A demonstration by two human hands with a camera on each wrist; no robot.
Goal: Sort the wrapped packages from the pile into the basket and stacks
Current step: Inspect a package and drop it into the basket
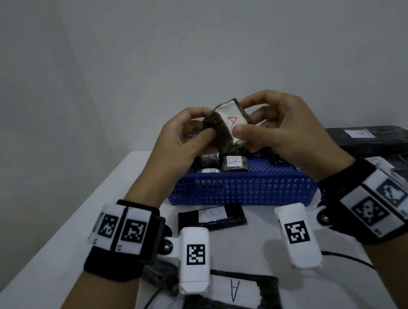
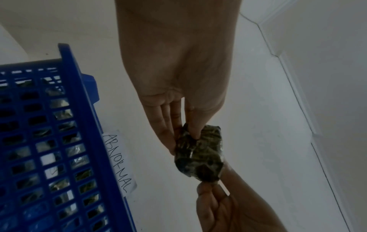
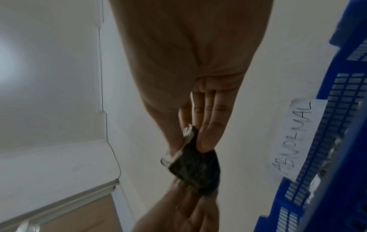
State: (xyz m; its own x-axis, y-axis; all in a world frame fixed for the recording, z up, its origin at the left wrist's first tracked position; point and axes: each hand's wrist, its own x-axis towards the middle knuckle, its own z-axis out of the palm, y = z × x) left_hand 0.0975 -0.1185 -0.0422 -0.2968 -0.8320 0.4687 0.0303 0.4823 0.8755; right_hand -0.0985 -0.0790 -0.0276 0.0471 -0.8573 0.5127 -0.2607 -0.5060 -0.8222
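- My left hand (image 1: 182, 141) and right hand (image 1: 270, 125) pinch one small package (image 1: 228, 126), label "A" turned up for reading.
- The basket (image 1: 240, 191) marked "ABNORMAL" waits directly beneath both hands.

Glossy clear film wraps the dark mottled package (image 1: 228, 126), with a matt white paper label; blue plastic lattice basket (image 1: 243, 188); smooth matt white bench (image 1: 51, 245).

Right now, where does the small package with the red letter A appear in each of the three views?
Head: the package is at the centre, above the blue basket, held between the left hand and the right hand.
Left wrist: lower centre, right of the basket.
Right wrist: lower centre, left of the basket.
Shared landmark: the ABNORMAL label on the basket, in both wrist views.
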